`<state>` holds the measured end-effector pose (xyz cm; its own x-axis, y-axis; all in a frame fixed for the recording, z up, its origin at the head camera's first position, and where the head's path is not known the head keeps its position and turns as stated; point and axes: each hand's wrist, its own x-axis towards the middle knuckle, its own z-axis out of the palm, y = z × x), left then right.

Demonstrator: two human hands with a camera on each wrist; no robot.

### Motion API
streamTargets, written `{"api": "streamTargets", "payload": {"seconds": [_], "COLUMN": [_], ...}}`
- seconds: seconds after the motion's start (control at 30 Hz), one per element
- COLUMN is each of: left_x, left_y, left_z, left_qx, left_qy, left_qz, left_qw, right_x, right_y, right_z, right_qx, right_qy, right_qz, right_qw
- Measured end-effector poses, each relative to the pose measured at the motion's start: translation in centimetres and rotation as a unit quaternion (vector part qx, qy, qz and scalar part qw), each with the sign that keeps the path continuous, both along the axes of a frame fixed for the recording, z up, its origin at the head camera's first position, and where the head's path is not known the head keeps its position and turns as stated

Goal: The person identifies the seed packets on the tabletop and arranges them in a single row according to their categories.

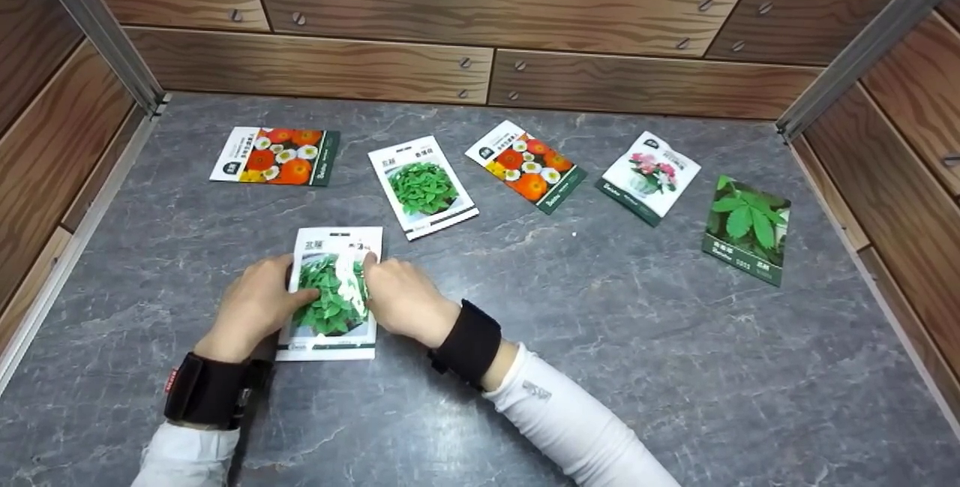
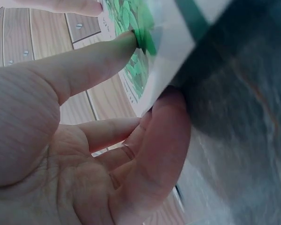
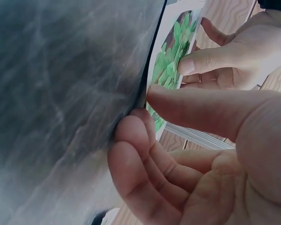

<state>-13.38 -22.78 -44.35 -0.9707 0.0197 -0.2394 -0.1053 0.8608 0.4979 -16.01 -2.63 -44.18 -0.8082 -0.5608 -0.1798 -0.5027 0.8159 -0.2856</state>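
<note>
A white seed packet [image 1: 330, 314] with a picture of a green leafy plant lies between the two hands, left of centre. My left hand [image 1: 255, 303] pinches its left side, thumb across the printed front and fingers under the edge; the left wrist view shows those fingers beneath the packet [image 2: 131, 51]. On the opposite side, my right hand [image 1: 407, 298] holds the right edge, its thumb against the front. Curled fingers sit low by that edge in the right wrist view, near the packet's green print [image 3: 171, 56]. Glare whitens part of the front.
Behind, more packets lie apart in an arc on the grey marbled table [image 1: 600, 367]: two orange-flower ones [image 1: 281, 157] [image 1: 525, 166], another leafy green one [image 1: 424, 187], a pink-flower one [image 1: 649, 178] and a dark green leaf one [image 1: 746, 228]. Wood-patterned walls [image 1: 375, 7] enclose the table.
</note>
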Motion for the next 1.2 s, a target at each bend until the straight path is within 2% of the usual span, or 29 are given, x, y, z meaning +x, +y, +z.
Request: {"api": "streamTargets", "payload": {"seconds": [0.23,0.47,0.67,0.77,0.9,0.97,1.2], "left_x": [0.1,0.5,0.8,0.9,0.8,0.6,0.4], "left_y": [-0.2,0.2,0.7,0.9,0.8,0.6,0.0], "left_z": [0.1,0.1,0.0,0.0,-0.2,-0.3,0.0], "left_qx": [-0.03,-0.062,-0.087,-0.087,-0.067,-0.059,-0.031], "left_qy": [0.011,0.029,0.06,0.078,0.093,0.09,-0.003], "left_qz": [-0.005,-0.007,-0.016,-0.025,-0.045,-0.058,-0.098], "left_qw": [0.9995,0.9976,0.9943,0.9928,0.9924,0.9925,0.9947], "right_x": [0.3,0.5,0.7,0.7,0.6,0.6,0.4], "right_y": [-0.2,-0.3,-0.3,-0.3,-0.2,-0.2,0.4], "right_z": [0.1,0.1,-0.1,-0.2,-0.4,-0.4,-0.5], "right_qx": [0.004,0.016,0.028,0.027,0.028,0.032,0.034], "right_qy": [-0.02,-0.002,0.012,0.019,0.027,0.03,0.038], "right_qz": [0.014,0.013,0.005,0.005,0.007,0.011,0.036], "right_qw": [0.9997,0.9998,0.9995,0.9994,0.9992,0.999,0.9981]}}
